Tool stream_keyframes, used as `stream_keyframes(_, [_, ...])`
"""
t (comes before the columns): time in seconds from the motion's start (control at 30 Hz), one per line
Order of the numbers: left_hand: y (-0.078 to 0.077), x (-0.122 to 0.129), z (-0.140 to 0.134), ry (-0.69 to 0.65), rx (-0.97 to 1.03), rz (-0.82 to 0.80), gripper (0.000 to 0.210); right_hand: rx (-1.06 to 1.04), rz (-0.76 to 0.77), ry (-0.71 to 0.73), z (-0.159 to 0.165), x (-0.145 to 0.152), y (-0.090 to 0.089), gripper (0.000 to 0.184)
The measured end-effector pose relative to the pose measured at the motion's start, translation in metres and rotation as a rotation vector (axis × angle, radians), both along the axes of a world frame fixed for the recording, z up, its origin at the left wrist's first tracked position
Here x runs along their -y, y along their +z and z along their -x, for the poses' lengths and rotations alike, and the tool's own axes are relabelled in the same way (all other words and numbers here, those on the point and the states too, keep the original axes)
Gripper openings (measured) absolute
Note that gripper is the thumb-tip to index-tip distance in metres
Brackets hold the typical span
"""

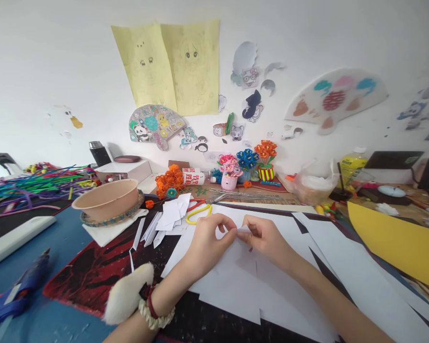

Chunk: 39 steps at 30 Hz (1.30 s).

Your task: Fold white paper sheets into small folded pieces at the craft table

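Note:
My left hand (pixel 212 238) and my right hand (pixel 262 236) meet over the white sheets. Between their fingertips is a small piece of white paper (pixel 243 229), pinched from both sides; most of it is covered by the fingers. Large white sheets (pixel 229 281) lie under both hands. Beyond my left hand are scissors with yellow handles (pixel 199 215) and a pile of small cut paper pieces (pixel 173 212). Several folded paper strips (pixel 153 229) lie left of that pile. Scrunchies (pixel 153 314) circle my left wrist.
A blue glue gun (pixel 14 295) lies at left, near a peach-coloured bowl (pixel 107 200) and a white oblong case (pixel 17 240). Pipe-cleaner flowers in pots (pixel 229 181) stand against the wall. Yellow card (pixel 396 243) lies at right. A plastic tub in a bag (pixel 314 186) stands behind.

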<state>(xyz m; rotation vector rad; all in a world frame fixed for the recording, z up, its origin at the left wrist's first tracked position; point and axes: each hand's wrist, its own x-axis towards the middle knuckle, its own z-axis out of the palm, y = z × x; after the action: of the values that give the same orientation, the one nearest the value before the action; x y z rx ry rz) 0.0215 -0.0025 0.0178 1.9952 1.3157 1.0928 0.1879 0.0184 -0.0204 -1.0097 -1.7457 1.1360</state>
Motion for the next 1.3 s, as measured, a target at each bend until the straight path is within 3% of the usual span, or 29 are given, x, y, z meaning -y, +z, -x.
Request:
stream_keyframes(0.33, [-0.003, 0.0, 0.0, -0.006, -0.004, 0.002, 0.009, -0.001, -0.046, -0.023, 0.0, 0.001, 0.003, 0.044])
stream_keyframes(0.6, [-0.002, 0.001, -0.001, 0.033, -0.04, 0.01, 0.008, -0.009, -0.106, -0.125, -0.004, -0.003, 0.001, 0.035])
stream_keyframes(0.9, [-0.002, 0.0, 0.001, 0.034, -0.013, 0.026, 0.009, -0.097, -0.157, -0.34, -0.011, -0.004, 0.0, 0.032])
stream_keyframes(1.07, [-0.004, 0.001, 0.0, 0.04, -0.035, 0.045, 0.009, -0.291, -0.185, -0.539, -0.028, -0.011, 0.009, 0.037])
stream_keyframes(1.17, [-0.002, 0.001, 0.001, 0.054, 0.0, 0.02, 0.009, -0.344, -0.139, -0.509, -0.033, -0.013, 0.014, 0.037])
stream_keyframes(1.3, [0.003, 0.0, 0.004, 0.08, 0.053, -0.056, 0.01, -0.218, -0.106, -0.325, -0.021, -0.006, 0.015, 0.036])
